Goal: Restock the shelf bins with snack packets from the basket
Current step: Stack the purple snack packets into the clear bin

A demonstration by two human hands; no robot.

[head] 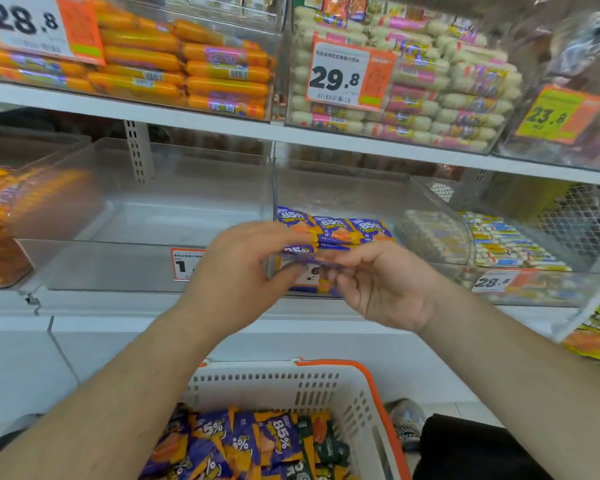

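A purple-and-orange snack packet (302,263) is held at the front edge of the middle shelf (326,303), just over the front wall of a clear bin (361,199). It is pinched between both hands: the left hand (236,271) has thumb below and fingers above, and the right hand (381,285) meets it from the other end with curled fingers (motion blur hides the exact fingertip contact). Behind the hands, a row of matching packets (336,228) lies inside the bin, toward its front. The neighbouring bin (146,216) to the left is seen with a price label (184,265) on its front. Below, a white basket (354,403) with an orange rim holds more packets of the same kind (243,441).
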